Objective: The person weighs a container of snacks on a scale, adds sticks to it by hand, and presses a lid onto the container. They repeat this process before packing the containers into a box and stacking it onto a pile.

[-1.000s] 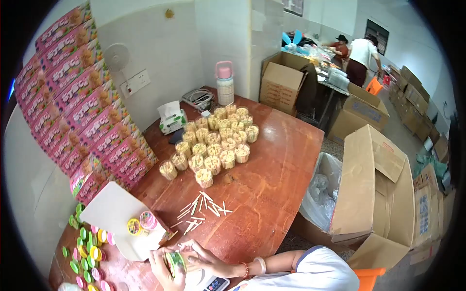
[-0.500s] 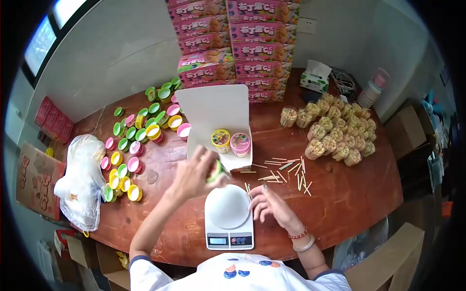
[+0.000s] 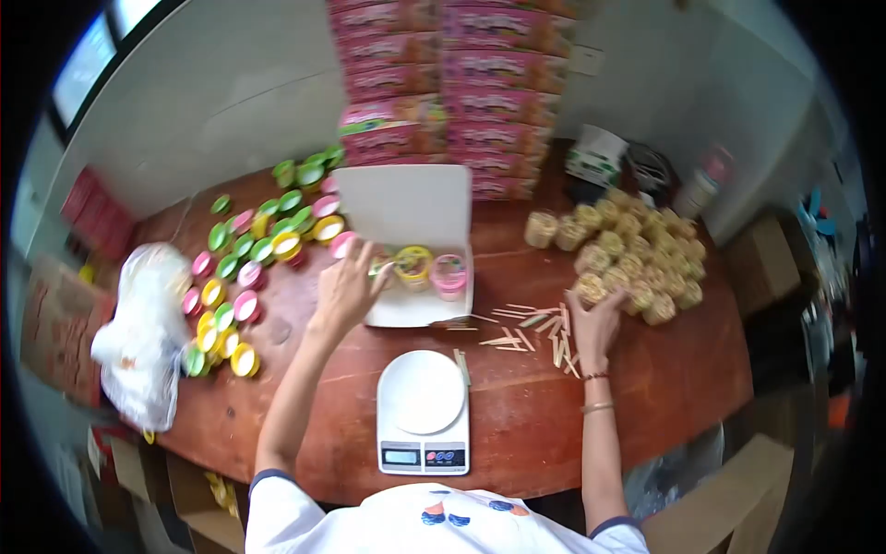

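Note:
My left hand (image 3: 347, 288) is at the left side of the open white box (image 3: 406, 196), its fingers closed on a small green-lidded cup (image 3: 380, 266) inside. Beside that cup stand a yellow-lidded cup (image 3: 413, 264) and a pink-lidded cup (image 3: 448, 273). At the near left edge of the group of filled clear cups (image 3: 646, 254), my right hand (image 3: 595, 323) has its fingers around one cup (image 3: 589, 288) of pale yellow pieces. A white kitchen scale (image 3: 425, 397) lies between my arms with a bare platform.
Loose wooden sticks (image 3: 517, 331) lie right of the box. Green, yellow and pink lids (image 3: 245, 305) spread over the left, near a plastic bag (image 3: 143, 332). Stacked pink cartons (image 3: 498, 102) rise behind. A tissue pack (image 3: 595, 155) and a bottle (image 3: 703, 185) stand at the back right.
My left hand has carried the green-lidded cup from above the scale into the white box. My right hand has gone from beside the scale to the filled cups at the right.

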Demonstrator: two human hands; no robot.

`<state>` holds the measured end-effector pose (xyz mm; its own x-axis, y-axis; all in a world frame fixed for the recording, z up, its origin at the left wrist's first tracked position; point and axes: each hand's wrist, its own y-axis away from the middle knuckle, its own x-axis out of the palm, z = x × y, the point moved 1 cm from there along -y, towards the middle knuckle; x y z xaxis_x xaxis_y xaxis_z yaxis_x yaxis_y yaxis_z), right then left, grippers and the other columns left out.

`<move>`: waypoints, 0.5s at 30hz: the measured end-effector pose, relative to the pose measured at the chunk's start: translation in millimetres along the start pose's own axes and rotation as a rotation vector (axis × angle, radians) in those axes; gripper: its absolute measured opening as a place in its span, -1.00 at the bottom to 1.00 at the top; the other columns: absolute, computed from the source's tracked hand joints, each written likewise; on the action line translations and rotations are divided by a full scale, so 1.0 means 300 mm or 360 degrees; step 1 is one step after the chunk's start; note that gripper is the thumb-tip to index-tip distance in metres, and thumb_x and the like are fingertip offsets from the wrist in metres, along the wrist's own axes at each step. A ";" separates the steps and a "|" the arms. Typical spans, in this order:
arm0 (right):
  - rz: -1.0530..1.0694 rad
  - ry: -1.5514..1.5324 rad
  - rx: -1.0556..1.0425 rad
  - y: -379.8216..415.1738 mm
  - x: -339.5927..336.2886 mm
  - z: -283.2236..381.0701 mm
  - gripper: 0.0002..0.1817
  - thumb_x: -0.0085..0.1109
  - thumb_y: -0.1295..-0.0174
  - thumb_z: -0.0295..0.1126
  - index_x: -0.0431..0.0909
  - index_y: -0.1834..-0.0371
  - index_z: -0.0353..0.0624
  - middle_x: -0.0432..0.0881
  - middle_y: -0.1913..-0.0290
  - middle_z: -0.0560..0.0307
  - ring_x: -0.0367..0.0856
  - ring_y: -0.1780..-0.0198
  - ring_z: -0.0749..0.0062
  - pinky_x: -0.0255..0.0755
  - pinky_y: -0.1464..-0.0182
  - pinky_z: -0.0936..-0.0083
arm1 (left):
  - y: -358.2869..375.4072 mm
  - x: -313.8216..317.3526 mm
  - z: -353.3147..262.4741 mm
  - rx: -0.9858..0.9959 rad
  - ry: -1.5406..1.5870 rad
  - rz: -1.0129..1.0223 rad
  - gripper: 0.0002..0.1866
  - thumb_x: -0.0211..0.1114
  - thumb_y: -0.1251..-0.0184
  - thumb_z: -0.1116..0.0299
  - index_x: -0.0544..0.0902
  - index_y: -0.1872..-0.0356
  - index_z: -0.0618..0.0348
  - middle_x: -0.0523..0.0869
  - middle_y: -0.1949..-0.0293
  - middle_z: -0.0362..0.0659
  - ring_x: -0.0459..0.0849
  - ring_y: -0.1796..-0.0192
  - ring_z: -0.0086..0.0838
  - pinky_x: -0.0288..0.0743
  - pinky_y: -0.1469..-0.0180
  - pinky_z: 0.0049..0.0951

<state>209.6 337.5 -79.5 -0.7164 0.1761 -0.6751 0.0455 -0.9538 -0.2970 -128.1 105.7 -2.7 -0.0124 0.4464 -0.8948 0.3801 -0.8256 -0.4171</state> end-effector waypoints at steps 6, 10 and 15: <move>-0.0241 0.0002 -0.0233 0.008 -0.001 -0.022 -0.28 0.52 -0.18 -0.18 0.38 -0.28 -0.31 0.61 -0.15 -0.29 0.63 -0.14 -0.11 0.50 -0.21 0.07 | 0.296 -0.151 0.325 -0.0901 -0.0037 -0.0414 -0.60 0.32 -0.45 0.08 0.58 -0.10 0.14 0.65 0.05 0.10 0.73 0.17 0.08 0.59 0.14 0.09; 0.0236 -0.0313 -0.0584 0.261 -0.135 0.220 -0.41 0.51 -0.08 -0.36 0.51 -0.18 -0.25 0.62 -0.09 -0.13 0.61 -0.17 0.03 0.49 -0.25 0.15 | 0.578 -0.108 0.729 -0.1129 -0.0570 -0.0483 -0.56 0.48 -0.26 0.27 0.58 -0.10 0.19 0.63 0.01 0.17 0.65 -0.05 0.09 0.55 -0.09 0.00; 0.1012 -0.0584 -0.0867 0.584 -0.081 0.427 -0.34 0.56 0.09 -0.37 0.53 -0.15 -0.24 0.63 -0.01 -0.07 0.68 -0.04 0.06 0.57 -0.15 0.21 | 0.524 -0.057 0.864 -0.0735 -0.0400 -0.0146 -0.31 0.49 -0.20 0.21 0.49 -0.36 0.17 0.54 -0.30 0.09 0.42 -0.42 0.04 0.34 -0.42 0.03</move>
<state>145.8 135.0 -28.7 -0.6161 -0.5202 -0.5914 0.7627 -0.5814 -0.2832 -308.0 -121.1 -94.3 -0.2642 0.3662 -0.8923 0.7340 -0.5238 -0.4323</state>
